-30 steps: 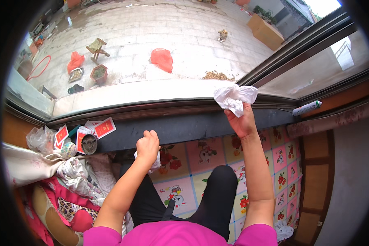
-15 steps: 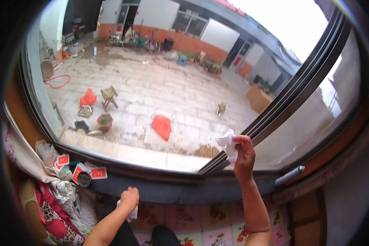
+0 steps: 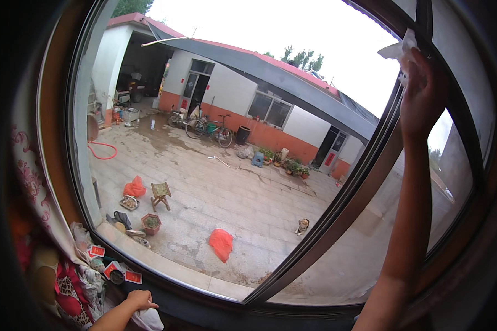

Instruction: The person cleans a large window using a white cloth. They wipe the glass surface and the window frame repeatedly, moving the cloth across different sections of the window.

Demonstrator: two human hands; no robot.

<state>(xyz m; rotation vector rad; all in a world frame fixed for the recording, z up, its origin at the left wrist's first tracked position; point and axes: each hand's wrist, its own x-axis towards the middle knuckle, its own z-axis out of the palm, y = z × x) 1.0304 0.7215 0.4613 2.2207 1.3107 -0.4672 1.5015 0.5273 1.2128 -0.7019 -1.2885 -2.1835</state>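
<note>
My right hand [image 3: 418, 94] is raised high at the upper right, against the dark window frame [image 3: 337, 204]. Its fingers close on a crumpled white tissue [image 3: 401, 51], which sticks out past the fingertips near the frame's upper part. Low on the left, my left hand [image 3: 141, 300] is closed over a white cloth [image 3: 148, 319] that hangs below it. Beyond the frame the window looks onto a paved courtyard [image 3: 176, 165].
On the sill at the left lie red-and-white cards [image 3: 133, 277], a dark round tin [image 3: 116, 276] and a clear plastic bag [image 3: 81, 236]. Patterned clothes [image 3: 69, 298] are heaped below a pale curtain [image 3: 33, 165]. Outside are a wooden stool [image 3: 160, 193] and a red bag [image 3: 221, 245].
My right hand has gone up and to the right with the tissue. My left hand sits lower and farther left in the picture, and the view has tilted upward.
</note>
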